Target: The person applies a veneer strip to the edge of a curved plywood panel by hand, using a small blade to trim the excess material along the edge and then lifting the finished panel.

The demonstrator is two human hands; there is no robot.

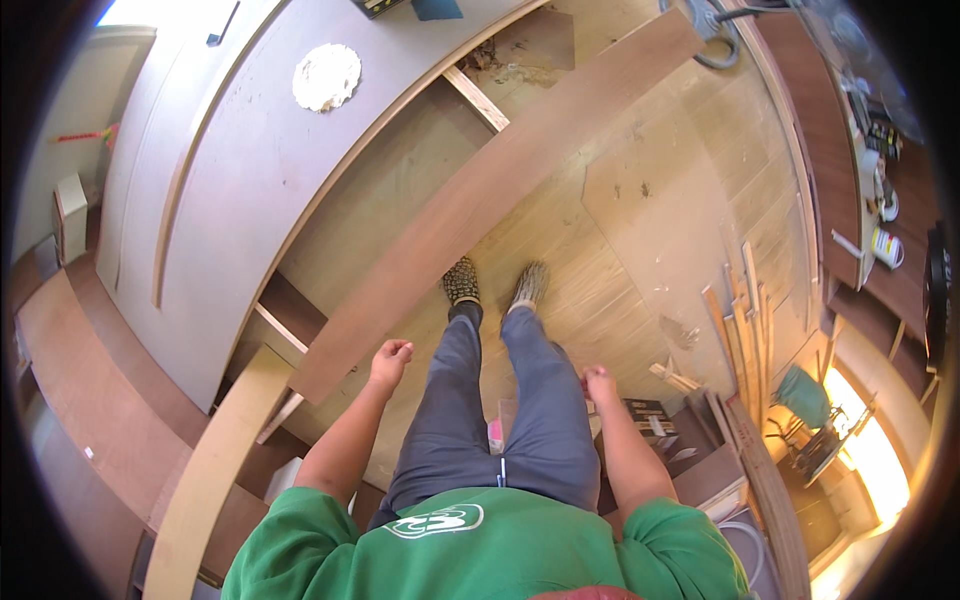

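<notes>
A long brown board [480, 215] stretches diagonally in front of me, from beside my left hand to the far right. My left hand [392, 362] is next to its near end, apart from it, with the fingers curled in and nothing seen in them. Beside my right thigh hangs my right hand [598, 385], its fingers also curled and no object visible in them. Beyond the board stands a workbench with a broad pale top [270, 170] and wooden cross-pieces [476, 98] below its edge.
Several thin wood strips [745, 345] lean at the right. A pale curved-looking panel [215, 470] rises at my near left, beside brown panels [90, 390]. A grey hose [718, 55] lies at the far right. A white tub [886, 247] sits on the right-hand shelf.
</notes>
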